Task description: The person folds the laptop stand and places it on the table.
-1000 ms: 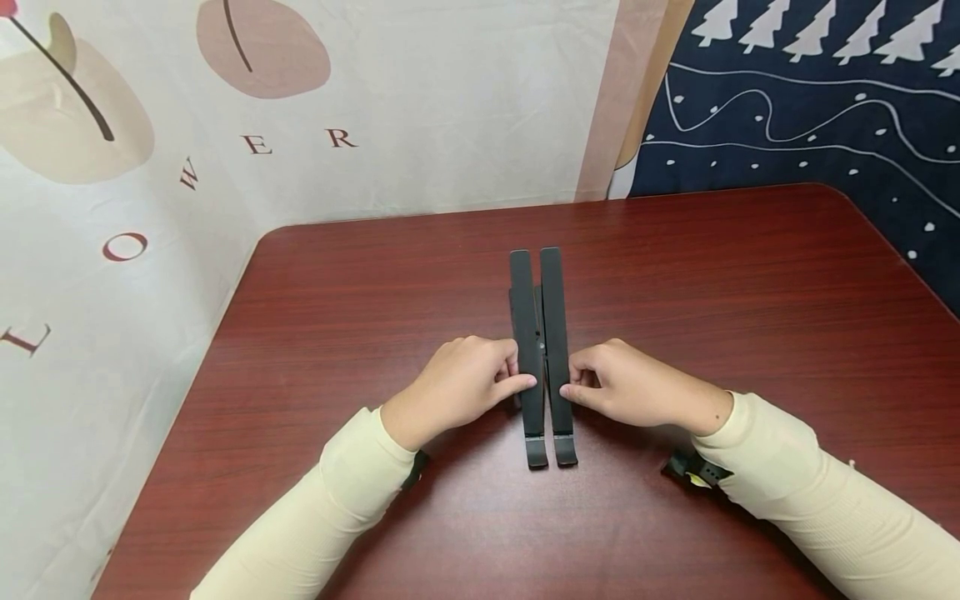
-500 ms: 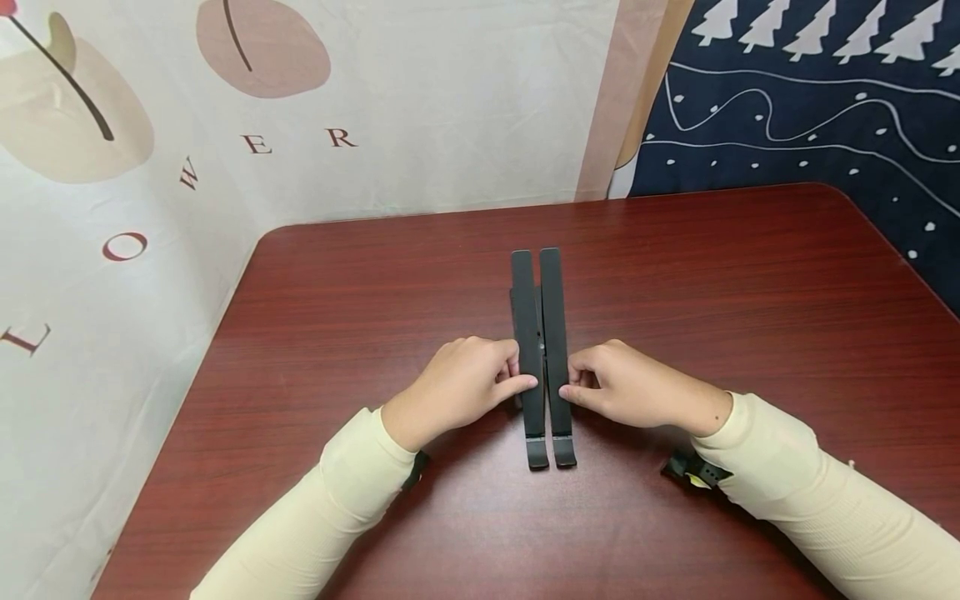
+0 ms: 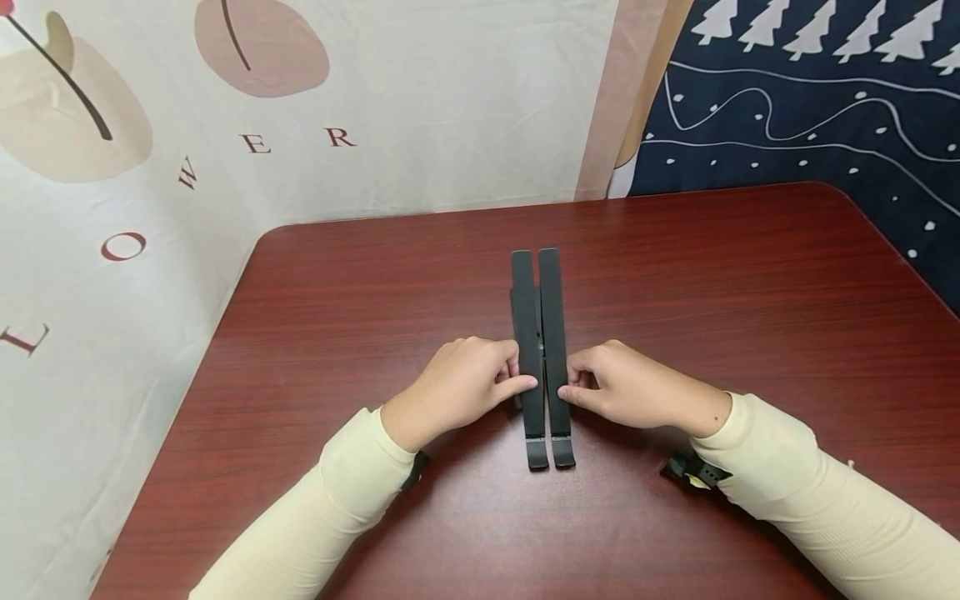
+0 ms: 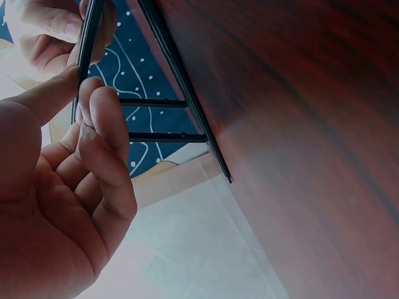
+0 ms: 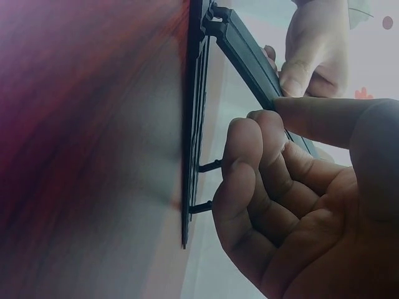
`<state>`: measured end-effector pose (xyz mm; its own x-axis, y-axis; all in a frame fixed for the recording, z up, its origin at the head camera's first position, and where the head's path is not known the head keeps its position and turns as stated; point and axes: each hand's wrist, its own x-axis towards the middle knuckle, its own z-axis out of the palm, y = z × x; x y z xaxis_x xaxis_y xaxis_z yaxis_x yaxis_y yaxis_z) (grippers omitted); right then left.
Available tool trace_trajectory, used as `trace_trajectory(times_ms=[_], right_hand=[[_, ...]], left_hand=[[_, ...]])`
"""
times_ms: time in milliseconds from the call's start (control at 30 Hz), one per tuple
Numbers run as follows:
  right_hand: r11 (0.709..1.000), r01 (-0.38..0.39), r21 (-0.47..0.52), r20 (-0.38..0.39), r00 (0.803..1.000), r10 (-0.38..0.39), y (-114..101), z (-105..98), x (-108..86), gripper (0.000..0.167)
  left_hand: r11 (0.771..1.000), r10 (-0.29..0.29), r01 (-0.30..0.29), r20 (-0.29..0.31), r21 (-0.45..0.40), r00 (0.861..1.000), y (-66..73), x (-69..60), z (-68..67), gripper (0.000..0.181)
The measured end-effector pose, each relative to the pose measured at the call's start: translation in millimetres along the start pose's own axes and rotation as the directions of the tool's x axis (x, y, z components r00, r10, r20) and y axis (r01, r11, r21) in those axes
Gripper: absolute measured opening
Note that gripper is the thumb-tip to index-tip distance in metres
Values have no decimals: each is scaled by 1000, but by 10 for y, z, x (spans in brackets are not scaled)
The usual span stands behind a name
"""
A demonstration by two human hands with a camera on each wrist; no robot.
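A black folding laptop stand (image 3: 553, 333) stands on the table, its two long arms side by side with a narrow gap. Each arm ends in a small lip at the near end. My left hand (image 3: 467, 379) pinches the left arm, thumb on top and fingers at its outer side. On the other side my right hand (image 3: 626, 385) pinches the right arm between thumb and curled fingers. In the right wrist view the upper arm (image 5: 249, 59) slopes up from the base bar (image 5: 194, 124). Short struts (image 4: 165, 137) join base and upper part in the left wrist view.
The dark red wooden table (image 3: 360, 292) runs out to both sides of the stand. Behind it hangs a pale printed cloth (image 3: 450, 108), with a navy tree-patterned cloth (image 3: 787, 117) at the back right.
The right arm of the stand has shifted slightly left, so the gap between the arms is a little narrower. Both hands keep their hold almost in place.
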<state>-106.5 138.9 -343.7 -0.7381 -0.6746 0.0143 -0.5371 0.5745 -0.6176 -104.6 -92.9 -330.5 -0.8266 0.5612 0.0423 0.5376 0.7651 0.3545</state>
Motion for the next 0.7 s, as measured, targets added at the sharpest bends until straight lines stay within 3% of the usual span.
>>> trace_trajectory(times_ms=[700], right_hand=[[1000, 2, -4, 8, 1000, -2, 7, 10, -3, 29]], left_hand=[[1000, 13, -13, -12, 0, 1000, 11, -8, 9, 28]])
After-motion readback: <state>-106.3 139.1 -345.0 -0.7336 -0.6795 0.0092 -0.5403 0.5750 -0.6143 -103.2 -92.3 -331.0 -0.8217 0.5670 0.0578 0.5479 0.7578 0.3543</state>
